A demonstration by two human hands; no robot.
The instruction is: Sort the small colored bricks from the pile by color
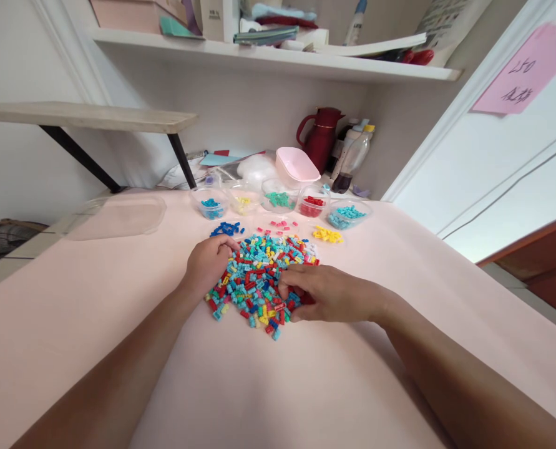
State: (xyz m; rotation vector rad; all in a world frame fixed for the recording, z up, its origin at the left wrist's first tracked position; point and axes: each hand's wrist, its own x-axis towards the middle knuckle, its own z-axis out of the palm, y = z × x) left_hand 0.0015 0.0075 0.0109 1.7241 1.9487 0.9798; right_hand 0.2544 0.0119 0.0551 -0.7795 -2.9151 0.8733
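Note:
A heap of small mixed-colour toy building bricks (pixel 259 274) lies on the pink tabletop. My left hand (pixel 209 262) rests at the heap's upper left edge, its fingers curled together; whether a brick is inside them is hidden. My right hand (pixel 327 292) reaches into the heap from the right. Its thumb and fingers are apart and touch bricks, with no brick visibly gripped. Behind the heap lie loose groups of dark blue bricks (pixel 227 229), pink bricks (pixel 280 225) and yellow bricks (pixel 327 234).
Clear tubs of sorted bricks stand in a row: blue (pixel 211 206), pale yellow (pixel 243 202), green (pixel 279 199), red (pixel 312 204) and light blue (pixel 347 216). Behind are a pink basin (pixel 297 166), a red jug (pixel 323 138) and a bottle (pixel 356 156). A clear lid (pixel 113 218) lies left.

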